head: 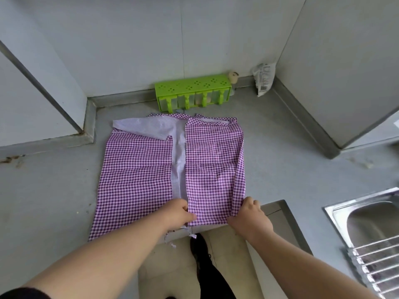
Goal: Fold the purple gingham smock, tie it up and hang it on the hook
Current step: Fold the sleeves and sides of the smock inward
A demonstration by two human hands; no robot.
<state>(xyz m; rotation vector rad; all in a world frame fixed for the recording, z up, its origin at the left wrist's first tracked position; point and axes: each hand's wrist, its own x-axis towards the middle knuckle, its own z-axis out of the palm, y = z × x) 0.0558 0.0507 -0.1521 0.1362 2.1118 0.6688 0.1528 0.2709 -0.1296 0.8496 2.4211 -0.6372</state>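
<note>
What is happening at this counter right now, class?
A person is folding a purple gingham smock laid flat on a grey counter. The left hand and right hand each grip the near edge of its right panel. It is not yet tied. A green rack stands behind.
</note>
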